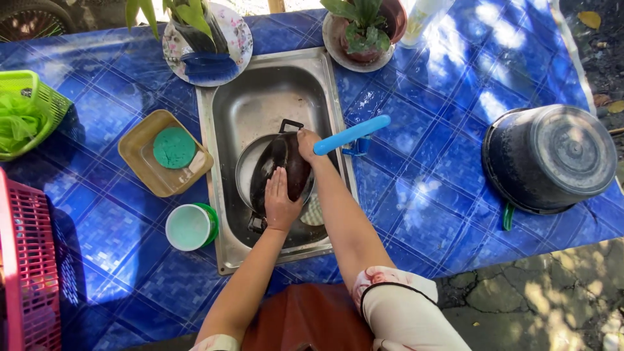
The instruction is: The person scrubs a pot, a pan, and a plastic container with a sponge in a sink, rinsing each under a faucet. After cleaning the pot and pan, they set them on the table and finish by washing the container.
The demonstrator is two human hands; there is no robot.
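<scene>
Under the left hand [281, 200] lies the dark pan [286, 170].

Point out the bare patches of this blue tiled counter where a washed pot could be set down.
The widest bare stretch of the counter lies between the sink and the upturned black pot, below the potted plant. A smaller patch sits below the green cup, right of the pink basket. Left of the sink is crowded by the tan tray and green basket.
</scene>
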